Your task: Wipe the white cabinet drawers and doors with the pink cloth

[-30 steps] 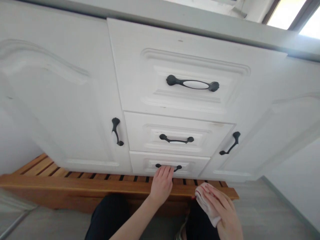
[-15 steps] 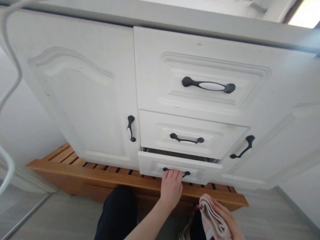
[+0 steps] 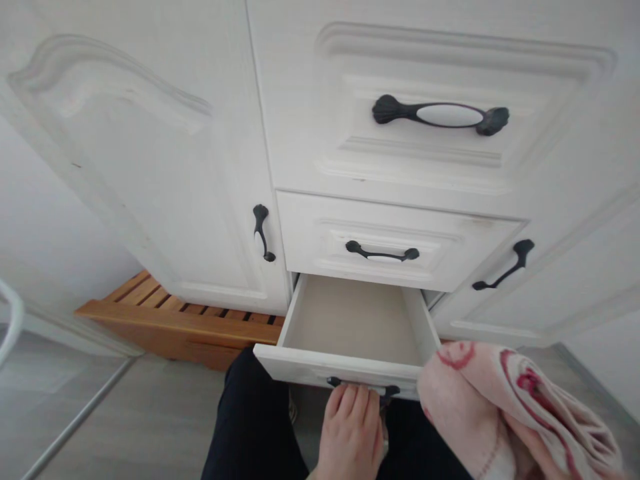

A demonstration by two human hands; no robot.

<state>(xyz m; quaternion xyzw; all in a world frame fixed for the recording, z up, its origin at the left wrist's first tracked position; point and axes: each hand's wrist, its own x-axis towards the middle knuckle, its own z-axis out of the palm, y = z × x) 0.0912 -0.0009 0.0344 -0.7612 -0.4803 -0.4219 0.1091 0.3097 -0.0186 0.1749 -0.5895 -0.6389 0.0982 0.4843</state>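
Note:
My left hand [image 3: 351,427] is closed around the dark handle [image 3: 391,391] of the bottom drawer [image 3: 325,364]. That drawer is pulled well out over my knees, and nothing shows on the pale inner floor that is visible. At the lower right, my right hand [image 3: 537,445] grips a folded pink towel [image 3: 463,393] with darker red markings. Much of this hand is hidden by the towel's folds. The towel overlaps the right front corner of the drawer in view; whether they touch I cannot tell.
Above are two shut drawers, a middle one [image 3: 310,233] and a top one [image 3: 350,167]. Cabinet doors flank them, left [image 3: 150,200] and right [image 3: 565,267]. A slatted wooden bench [image 3: 175,327] runs along the bottom. A white cable [image 3: 15,313] hangs at far left.
The bottom drawer has slid from slightly ajar to far out toward me, my left hand staying on its handle. My right hand and the towel have risen and moved right. The view has tilted downward.

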